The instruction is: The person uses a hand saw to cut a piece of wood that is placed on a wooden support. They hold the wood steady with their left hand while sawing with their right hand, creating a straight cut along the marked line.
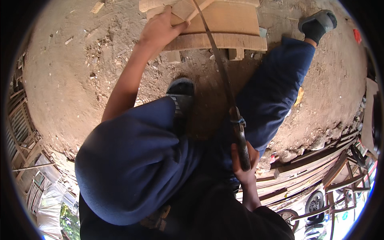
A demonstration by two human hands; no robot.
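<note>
Head view: the person is sitting low over bare earth, knees spread in dark blue trousers. The left hand is pressing flat, fingers spread and wrapped over the edge, on a stack of wooden boards lying on the ground at the top of the frame. The right hand is clenching the dark handle of a long blade, a machete-like tool whose narrow edge is running up across the boards, tip out of frame.

Risk, as a judgement: the blade is lying close beside the left hand's fingers, so a slip or glancing stroke could be catching them. The boards are resting loose on small blocks and could be shifting under a blow. The left foot in a dark sandal is sitting just below the stack, within the blade's line.

Surface: dry packed dirt, scattered with wood chips. Surroundings: outdoors; stacked planks and a wheeled cart lower right, fencing at left.
</note>
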